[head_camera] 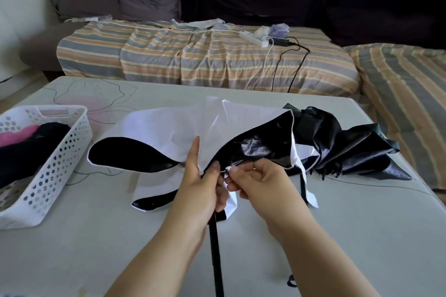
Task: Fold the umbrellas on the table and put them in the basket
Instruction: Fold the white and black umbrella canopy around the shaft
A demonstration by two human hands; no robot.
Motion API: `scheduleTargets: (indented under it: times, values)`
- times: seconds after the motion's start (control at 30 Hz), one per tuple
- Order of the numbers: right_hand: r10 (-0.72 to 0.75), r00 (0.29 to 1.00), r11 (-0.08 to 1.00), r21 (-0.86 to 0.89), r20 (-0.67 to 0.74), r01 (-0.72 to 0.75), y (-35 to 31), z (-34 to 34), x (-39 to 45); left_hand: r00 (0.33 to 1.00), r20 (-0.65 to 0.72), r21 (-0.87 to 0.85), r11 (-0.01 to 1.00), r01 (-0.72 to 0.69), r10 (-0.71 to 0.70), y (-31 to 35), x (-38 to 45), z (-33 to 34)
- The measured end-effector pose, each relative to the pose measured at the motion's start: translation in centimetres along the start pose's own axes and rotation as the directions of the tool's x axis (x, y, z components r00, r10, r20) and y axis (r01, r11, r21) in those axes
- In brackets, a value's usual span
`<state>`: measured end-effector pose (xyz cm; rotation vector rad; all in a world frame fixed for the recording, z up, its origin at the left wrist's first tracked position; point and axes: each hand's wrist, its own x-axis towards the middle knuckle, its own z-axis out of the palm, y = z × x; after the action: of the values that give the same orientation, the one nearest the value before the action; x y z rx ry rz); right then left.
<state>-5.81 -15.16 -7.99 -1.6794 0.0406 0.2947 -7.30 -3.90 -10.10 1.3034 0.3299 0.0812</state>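
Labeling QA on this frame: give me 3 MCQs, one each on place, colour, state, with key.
1. Where is the basket?
A. left side of the table
B. on the sofa
C. on the floor

2. What colour is the outside of the umbrella being handled?
A. red
B. white
C. green

3. What are the hands doing?
A. resting flat on the table
B. reaching into the basket
C. gripping the umbrella

Key: 1 A, it sits at the table's left edge. 2 B, white outside, black lining. 3 C, the left hand and right hand grip its fabric near the shaft.
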Motion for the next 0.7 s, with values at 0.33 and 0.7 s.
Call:
scheduleTargets:
  times: [0.33, 0.7]
  values:
    - [-0.129, 0.992, 0.969, -0.208, 0.016, 0.129, 0.2, 0.8, -0.8, 0.997, 0.056, 0.146, 0.988, 0.040, -0.049, 0.0, -0.5, 0.5]
    - [-0.315, 0.945, 0.850, -0.415, 0.090, 0.323, 0.8, 0.1, -0.9, 0.996, 0.035, 0.036, 0.996, 0.085, -0.086, -0.6, 0.7, -0.1]
